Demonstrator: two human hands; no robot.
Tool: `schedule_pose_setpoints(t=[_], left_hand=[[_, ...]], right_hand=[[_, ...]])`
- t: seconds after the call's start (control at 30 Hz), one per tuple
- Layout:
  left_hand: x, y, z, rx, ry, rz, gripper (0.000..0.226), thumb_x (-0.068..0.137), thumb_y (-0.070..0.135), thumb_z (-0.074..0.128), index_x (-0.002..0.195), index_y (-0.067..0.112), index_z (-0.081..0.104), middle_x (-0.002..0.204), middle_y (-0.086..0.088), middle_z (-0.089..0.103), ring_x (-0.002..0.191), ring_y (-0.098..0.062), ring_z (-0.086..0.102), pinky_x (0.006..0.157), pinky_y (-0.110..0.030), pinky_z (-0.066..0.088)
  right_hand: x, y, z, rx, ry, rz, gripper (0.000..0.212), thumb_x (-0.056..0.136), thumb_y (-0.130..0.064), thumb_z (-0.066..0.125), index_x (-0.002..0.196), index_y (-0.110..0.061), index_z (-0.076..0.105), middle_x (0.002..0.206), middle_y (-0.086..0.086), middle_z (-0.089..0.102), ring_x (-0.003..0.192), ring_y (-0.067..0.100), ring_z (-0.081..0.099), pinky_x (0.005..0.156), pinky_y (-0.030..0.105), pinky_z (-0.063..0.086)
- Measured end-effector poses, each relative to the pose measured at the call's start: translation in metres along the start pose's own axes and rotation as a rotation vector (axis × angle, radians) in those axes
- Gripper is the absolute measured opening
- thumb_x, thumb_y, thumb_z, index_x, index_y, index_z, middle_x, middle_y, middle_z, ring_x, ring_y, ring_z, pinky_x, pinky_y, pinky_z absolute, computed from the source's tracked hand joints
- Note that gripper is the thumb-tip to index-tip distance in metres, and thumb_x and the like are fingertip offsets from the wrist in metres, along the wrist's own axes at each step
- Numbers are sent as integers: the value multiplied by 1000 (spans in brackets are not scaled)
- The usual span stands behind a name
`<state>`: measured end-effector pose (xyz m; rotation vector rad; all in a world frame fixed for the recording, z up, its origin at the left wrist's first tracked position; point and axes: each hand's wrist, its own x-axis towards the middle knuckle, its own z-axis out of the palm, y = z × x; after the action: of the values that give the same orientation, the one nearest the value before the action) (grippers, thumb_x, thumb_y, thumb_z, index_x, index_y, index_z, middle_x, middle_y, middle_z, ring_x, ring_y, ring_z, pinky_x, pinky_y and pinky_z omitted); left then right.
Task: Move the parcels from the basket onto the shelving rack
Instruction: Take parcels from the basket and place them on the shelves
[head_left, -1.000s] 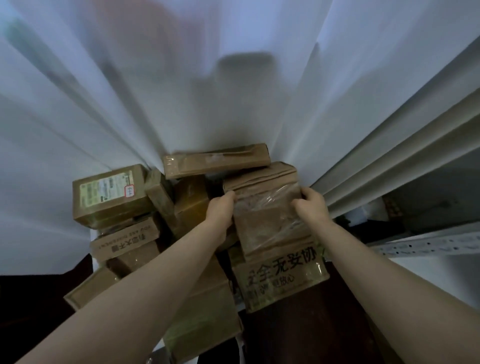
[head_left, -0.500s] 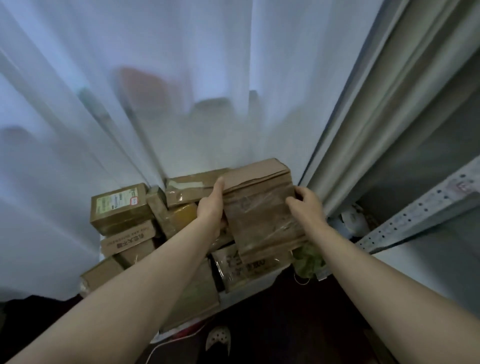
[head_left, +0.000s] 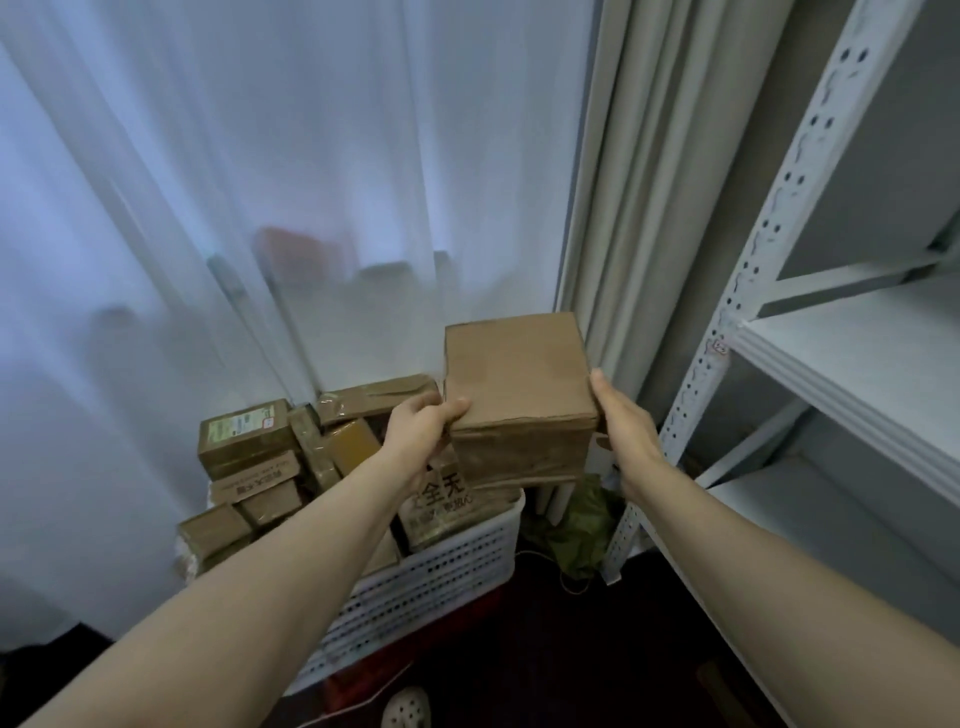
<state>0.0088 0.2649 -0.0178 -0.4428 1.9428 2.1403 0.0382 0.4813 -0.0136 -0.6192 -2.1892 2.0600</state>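
A brown cardboard parcel (head_left: 517, 395) is held in the air above the basket, between both hands. My left hand (head_left: 418, 428) grips its left edge, thumb on top. My right hand (head_left: 621, 423) presses against its right side, thumb along the upper edge. Below stands a white perforated basket (head_left: 447, 566) piled with several more brown parcels, one with a green label (head_left: 241, 434), one with black printed characters (head_left: 441, 499). The white metal shelving rack (head_left: 810, 364) stands at the right, its shelves bare where visible.
A sheer white curtain (head_left: 285, 208) hangs behind the basket, with a beige drape (head_left: 618, 208) beside the rack's perforated post (head_left: 748, 270). A green bag (head_left: 584, 525) lies on the dark floor between basket and rack. A shoe tip (head_left: 408, 709) shows at the bottom.
The parcel has been lifted clear of the pile and carried up and to the right, toward the rack. The view has swung right, bringing the shelves into sight.
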Motion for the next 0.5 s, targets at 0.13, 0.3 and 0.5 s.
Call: schedule_pose_setpoints(t=[0.13, 0.3, 0.5], left_hand=[[-25, 4, 5, 70, -100, 49, 77, 73, -8, 72, 141, 10, 41, 133, -10, 56, 118, -29, 56, 99, -45, 48], [-36, 8, 16, 219, -223, 148, 60, 70, -25, 63, 115, 14, 57, 127, -10, 60, 120, -26, 55, 91, -40, 53], [-37, 25, 21, 222, -333, 65, 48, 80, -10, 43, 124, 7, 54, 117, -10, 64, 103, -22, 61, 73, -31, 52]], right_hand=[[-26, 0, -18, 182, -32, 127, 60, 88, -71, 37, 122, -27, 61, 112, 0, 67, 102, 20, 64, 91, 39, 51], [-50, 0, -39, 357, -60, 204, 78, 74, -86, 35, 98, -18, 64, 75, 10, 54, 74, 23, 54, 58, 34, 53], [-60, -8, -54, 428, 35, 187, 39, 88, -56, 47, 104, -22, 60, 89, 1, 62, 82, 19, 57, 77, 38, 47]])
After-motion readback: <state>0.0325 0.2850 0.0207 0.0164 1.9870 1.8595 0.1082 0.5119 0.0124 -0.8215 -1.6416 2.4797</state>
